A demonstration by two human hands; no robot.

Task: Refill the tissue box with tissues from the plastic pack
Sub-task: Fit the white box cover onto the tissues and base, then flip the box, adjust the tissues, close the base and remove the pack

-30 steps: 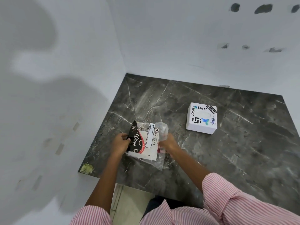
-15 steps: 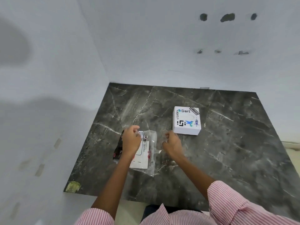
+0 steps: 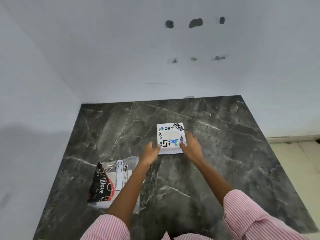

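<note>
Tissue box (image 3: 170, 135): white, square, stickered top, flat on bench (image 3: 225, 161). Plastic pack (image 3: 105, 184): clear, black-red print, flat, near-left, apart.

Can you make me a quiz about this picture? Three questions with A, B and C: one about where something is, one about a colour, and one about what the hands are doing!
1. Where is the pack?
A) flat on the table, left of the box and nearer the person
B) on top of the box
C) on the floor

2. What colour is the box?
A) red
B) green
C) white, with stickers

3. What are the left hand and right hand doing?
A) waving
B) both holding the box
C) both holding the pack

Answers:
1 A: the pack lies by the left arm, apart from the box.
2 C: its top and front are white around the stickers.
3 B: one hand is at each side of the box, and neither is on the pack.
</note>
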